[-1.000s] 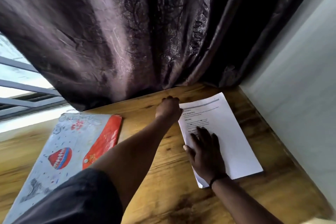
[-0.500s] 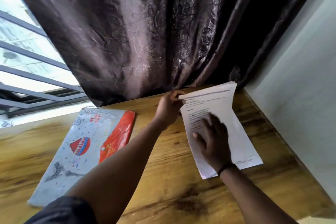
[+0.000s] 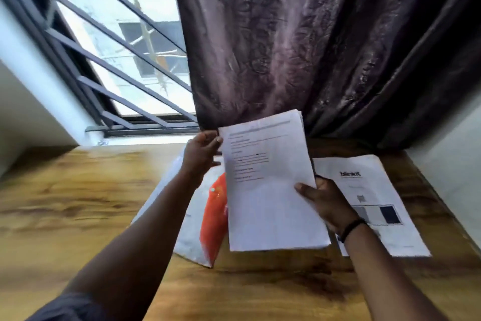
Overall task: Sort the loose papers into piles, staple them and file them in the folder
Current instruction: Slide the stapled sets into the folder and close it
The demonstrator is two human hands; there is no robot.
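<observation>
Two hands hold one stack of papers [image 3: 270, 190] up off the bench [image 3: 65, 203], tilted toward me so the printed side faces my eyes. My left hand [image 3: 201, 158] grips the stack at its upper left corner, thumb on the front by the top edge and the other fingers curled round behind the sheets. My right hand [image 3: 325, 199] holds the right edge lower down, thumb pressed flat on the front of the top page and the rest of the fingers hidden behind the paper. The top sheet carries a few short lines of text on its upper half; the print is too blurred for me to read. At the top right corner the edges of several sheets fan out slightly.

Below the raised stack, on the bench, lies the folder [image 3: 192, 229], pale with an orange-red flap [image 3: 214, 216] and a small snap on it; the papers cover its right part from my view. To the right, a second pile of papers [image 3: 385, 237] lies flat on the wood, just behind my right wrist, with a logo near its top and dark rectangles lower down. It seems to be more than one sheet, though I cannot tell for sure. A dark band [image 3: 350, 227] circles my right wrist. A dark purple curtain [image 3: 299, 34] hangs behind the bench, and a barred window [image 3: 117, 47] shows at the left.
</observation>
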